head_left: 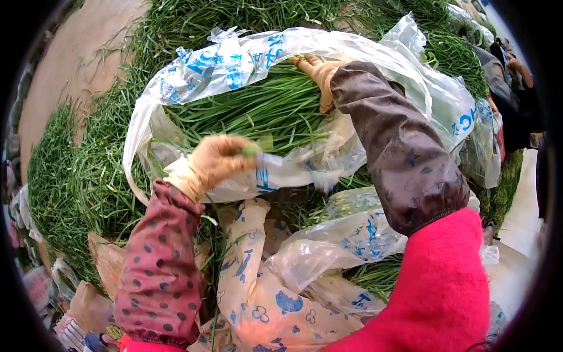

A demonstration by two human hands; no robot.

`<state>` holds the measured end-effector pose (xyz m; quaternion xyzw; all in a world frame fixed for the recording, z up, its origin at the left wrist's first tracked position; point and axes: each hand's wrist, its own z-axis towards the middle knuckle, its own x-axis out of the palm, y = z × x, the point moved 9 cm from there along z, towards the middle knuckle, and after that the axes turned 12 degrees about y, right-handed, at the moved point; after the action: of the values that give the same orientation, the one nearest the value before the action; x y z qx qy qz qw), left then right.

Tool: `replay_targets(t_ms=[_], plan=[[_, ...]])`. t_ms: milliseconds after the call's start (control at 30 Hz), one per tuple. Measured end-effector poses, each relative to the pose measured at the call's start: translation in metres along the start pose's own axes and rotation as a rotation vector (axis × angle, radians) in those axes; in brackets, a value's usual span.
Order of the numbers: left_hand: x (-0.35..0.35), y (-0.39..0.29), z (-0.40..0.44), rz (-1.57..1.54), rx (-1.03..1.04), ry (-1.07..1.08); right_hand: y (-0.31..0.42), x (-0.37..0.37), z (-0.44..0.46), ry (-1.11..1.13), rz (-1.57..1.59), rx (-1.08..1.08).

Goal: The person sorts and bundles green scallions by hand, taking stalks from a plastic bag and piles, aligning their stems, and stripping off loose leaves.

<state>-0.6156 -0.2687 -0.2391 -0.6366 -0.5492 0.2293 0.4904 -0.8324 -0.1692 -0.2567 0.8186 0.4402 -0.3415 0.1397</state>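
A large clear plastic bag (199,88) with blue print lies wide open in front of me, holding a bundle of long green grass-like leaves, which look like garlic chives (252,111). My right hand (319,76), gloved in tan, rests at the bag's far right side, fingers spread over the leaves and under the rim. My left hand (214,164), also gloved, is above the bag's near rim with fingers curled together. A blurred green bit shows at its fingertips; what it grips is unclear.
Loose leaves (88,170) are heaped on the left and behind the bag. A second printed plastic bag (346,240) with leaves lies nearer me, beside a patterned apron (281,305). Another person (504,88) is at the right edge. Bare floor (82,64) shows at upper left.
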Motion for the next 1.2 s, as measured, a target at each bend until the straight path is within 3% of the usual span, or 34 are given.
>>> replay_targets(t_ms=[67, 133, 233, 267, 333, 367, 400, 467, 533, 667, 767, 800, 833, 867, 900, 933, 1000, 1033, 1067, 1133, 1200], plan=[[-0.033, -0.019, 0.014, 0.362, -0.018, -0.294, 0.003, 0.002, -0.006, 0.044, 0.015, 0.018], [-0.034, -0.03, 0.038, 0.433, -0.04, -0.372, 0.004, 0.005, -0.01, 0.073, 0.022, 0.031], [-0.017, -0.035, 0.074, 0.683, 0.168, -0.432, 0.003, 0.011, -0.015, 0.132, 0.032, 0.043], [-0.012, -0.031, 0.083, 0.708, 0.126, -0.462, 0.002, 0.016, -0.018, 0.15, 0.042, 0.044], [0.005, -0.025, 0.095, 0.721, 0.114, -0.45, 0.003, 0.024, -0.023, 0.162, 0.05, 0.027], [0.012, -0.024, 0.1, 0.869, 0.027, -0.428, 0.009, 0.019, -0.029, -0.075, 0.022, -0.013], [0.019, -0.017, 0.104, 0.938, -0.105, -0.409, 0.005, 0.03, -0.026, -0.048, 0.018, 0.007], [0.027, -0.017, 0.11, 1.078, -0.161, -0.405, 0.014, 0.022, -0.043, 0.048, 0.032, -0.011], [0.028, -0.023, 0.111, 1.062, -0.157, -0.402, 0.016, 0.03, -0.037, -0.109, -0.033, -0.075], [0.028, -0.049, 0.108, 1.098, -0.003, -0.402, 0.045, 0.001, -0.076, -0.015, -0.156, -0.103], [0.014, -0.049, 0.106, 0.935, -0.024, -0.312, 0.065, -0.025, -0.086, -0.041, -0.115, -0.173], [0.012, -0.054, 0.101, 1.016, 0.023, -0.376, 0.071, -0.033, -0.084, -0.009, -0.068, -0.173], [0.003, -0.047, 0.098, 0.86, -0.018, -0.401, 0.082, -0.054, -0.108, -0.053, -0.177, -0.242], [-0.007, -0.041, 0.095, 0.706, -0.056, -0.422, 0.07, -0.06, -0.104, -0.083, -0.123, -0.174], [-0.017, -0.039, 0.09, 0.654, 0.136, -0.524, 0.064, -0.079, -0.103, -0.281, 0.095, -0.31], [-0.026, -0.033, 0.089, 0.458, 0.128, -0.505, 0.052, -0.096, -0.105, -0.476, 0.312, -0.447], [-0.043, -0.029, 0.071, 0.09, 0.21, -0.533, 0.015, -0.101, -0.101, -0.497, 0.853, -0.587], [-0.049, -0.029, 0.065, -0.068, 0.241, -0.569, 0.0, -0.102, -0.099, -0.53, 0.885, -0.666], [-0.05, -0.027, 0.062, -0.218, 0.291, -0.526, -0.011, -0.096, -0.107, -0.503, 0.999, -0.574], [-0.052, -0.024, 0.059, -0.257, 0.303, -0.508, -0.017, -0.062, -0.102, -0.164, 1.099, -0.444], [-0.056, -0.022, 0.061, -0.204, 0.285, -0.516, -0.006, -0.016, -0.101, 0.208, 0.915, -0.224]])
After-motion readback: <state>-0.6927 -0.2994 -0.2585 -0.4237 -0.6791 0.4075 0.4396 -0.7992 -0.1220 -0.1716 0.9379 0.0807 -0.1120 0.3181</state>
